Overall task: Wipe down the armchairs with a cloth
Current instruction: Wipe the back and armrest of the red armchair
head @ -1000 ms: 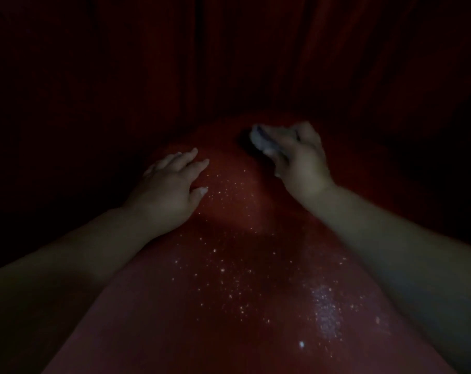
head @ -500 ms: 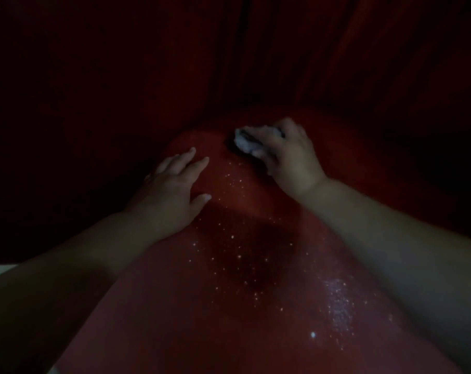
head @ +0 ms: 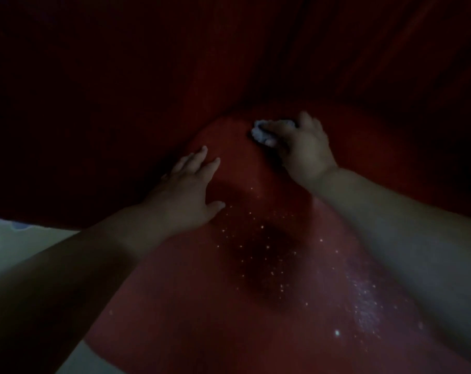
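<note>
The scene is very dark. A red armchair surface [head: 229, 306] with glittering specks fills the lower middle and rises to a rounded far end. My right hand [head: 304, 149] grips a small pale cloth [head: 258, 133] and presses it against that rounded far end. My left hand [head: 188, 190] rests flat on the red surface to the left, fingers straight and spread, holding nothing. Most of the cloth is hidden under my right fingers.
Dark red folded fabric [head: 175, 63] fills the background behind the chair. A pale floor or surface [head: 18, 249] shows at the lower left, with a light patterned edge at the far left.
My right hand has slid the cloth leftward across the rounded end of the chair. My left hand has stayed in place on the surface. The view has shifted, showing a pale area at lower left.
</note>
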`<act>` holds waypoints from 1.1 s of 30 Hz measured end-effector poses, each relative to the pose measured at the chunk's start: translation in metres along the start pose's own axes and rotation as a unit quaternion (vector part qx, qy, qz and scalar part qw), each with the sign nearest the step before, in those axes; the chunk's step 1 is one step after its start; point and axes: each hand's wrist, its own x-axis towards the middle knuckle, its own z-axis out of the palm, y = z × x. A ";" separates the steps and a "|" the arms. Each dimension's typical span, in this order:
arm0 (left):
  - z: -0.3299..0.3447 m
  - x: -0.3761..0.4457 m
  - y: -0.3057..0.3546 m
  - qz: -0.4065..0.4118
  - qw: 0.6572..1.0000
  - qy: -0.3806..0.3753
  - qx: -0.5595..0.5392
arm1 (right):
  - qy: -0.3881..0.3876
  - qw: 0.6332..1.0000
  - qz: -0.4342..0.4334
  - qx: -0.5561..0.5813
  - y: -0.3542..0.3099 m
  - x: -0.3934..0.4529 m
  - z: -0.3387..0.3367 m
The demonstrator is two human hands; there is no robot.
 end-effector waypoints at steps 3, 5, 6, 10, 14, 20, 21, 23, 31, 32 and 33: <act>-0.001 -0.001 -0.003 0.009 1.000 0.003 -0.013 | -0.028 0.998 -0.046 -0.026 -0.013 -0.037 0.006; -0.002 -0.006 -0.004 0.014 1.000 0.007 -0.024 | -0.067 0.992 -0.103 0.010 -0.021 -0.085 0.002; -0.002 -0.010 -0.005 0.015 1.000 0.003 -0.026 | -0.094 0.987 -0.126 0.039 -0.024 -0.106 -0.003; 0.001 -0.025 -0.009 0.010 0.999 -0.025 -0.019 | -0.090 0.985 -0.122 0.077 -0.020 -0.103 -0.010; 0.006 -0.030 -0.012 0.011 0.999 -0.009 -0.033 | -0.025 0.999 -0.040 0.020 -0.022 -0.032 0.002; 0.010 -0.037 -0.011 0.019 0.999 0.012 -0.039 | -0.126 0.977 -0.162 0.051 -0.033 -0.118 0.002; 0.009 -0.040 -0.011 0.021 0.999 0.011 -0.039 | -0.160 0.969 -0.173 0.073 -0.035 -0.132 -0.002; 0.008 -0.045 -0.012 0.018 0.999 0.009 -0.038 | -0.179 0.966 -0.157 0.101 -0.034 -0.131 -0.007; 0.013 -0.053 -0.018 0.011 0.997 0.042 -0.058 | -0.101 0.989 -0.103 0.030 -0.058 -0.064 0.021; 0.015 -0.054 -0.019 0.014 0.997 0.050 -0.056 | -0.112 0.984 -0.134 0.040 -0.058 -0.079 0.018; 0.017 -0.057 -0.020 0.018 0.997 0.054 -0.054 | -0.137 0.976 -0.162 0.055 -0.058 -0.098 0.013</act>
